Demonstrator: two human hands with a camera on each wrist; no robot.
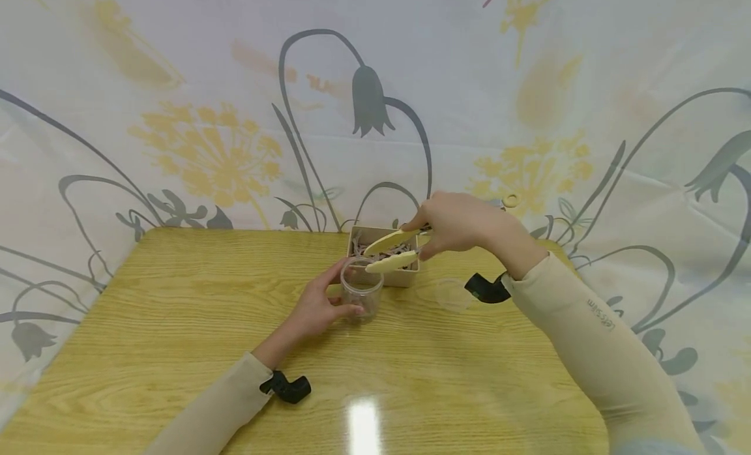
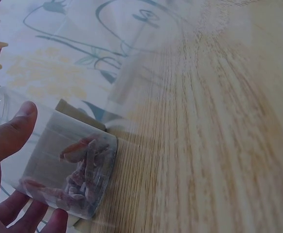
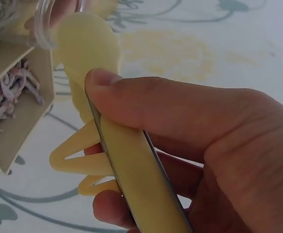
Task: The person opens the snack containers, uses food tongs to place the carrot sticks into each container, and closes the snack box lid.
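Note:
My left hand [image 1: 317, 309] holds a clear plastic jar [image 1: 366, 301] upright on the table, thumb and fingers on either side of it. Brownish strips [image 2: 85, 170] lie at the bottom of the jar in the left wrist view. Just behind the jar stands a small cream box [image 1: 399, 279] with pale, thin, twisted strips [image 3: 10, 94] inside. From the right, my right hand [image 1: 460, 223] grips yellow tongs [image 1: 390, 264] between thumb and fingers. The tongs' two heads are apart, over the box and close to the jar's rim. I see nothing between them.
A clear round disc [image 1: 453, 293], perhaps a lid, lies on the wooden table [image 1: 193, 331] right of the box. A flower-printed cloth [image 1: 223, 116] hangs behind and at the sides. Black mounts [image 1: 488, 289] stick out at both wrists.

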